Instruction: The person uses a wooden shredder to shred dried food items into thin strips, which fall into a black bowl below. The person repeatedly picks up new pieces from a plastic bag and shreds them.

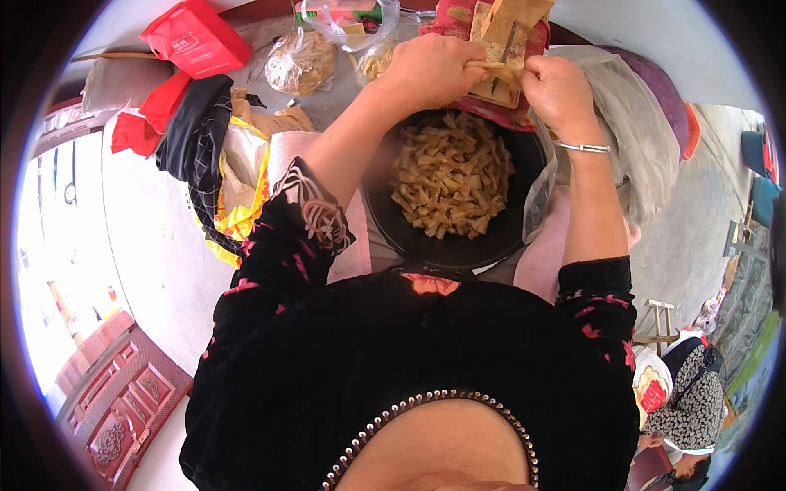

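Note:
My left hand (433, 72) pinches one end of a thin tan strip (491, 66). The strip runs across a wooden block (500, 95) that has a narrow dark blade or slot along its middle. At the strip's other end my right hand (560, 95) is closed around it, its fingertips partly hidden. Under the block lies a red patterned cloth (443, 19). Just below both hands sits a black round basin (384, 215), holding a heap of short tan cut pieces (454, 178). Clear plastic sheeting (540, 208) hangs over the basin's right rim.
Clear bags of tan material (301, 61) stand beyond my left arm, near a red bag (195, 40). A yellow-edged sack (242, 178) and black cloth (196, 135) lie left. Translucent plastic (632, 123) is at right. Another person (688, 393) is at lower right.

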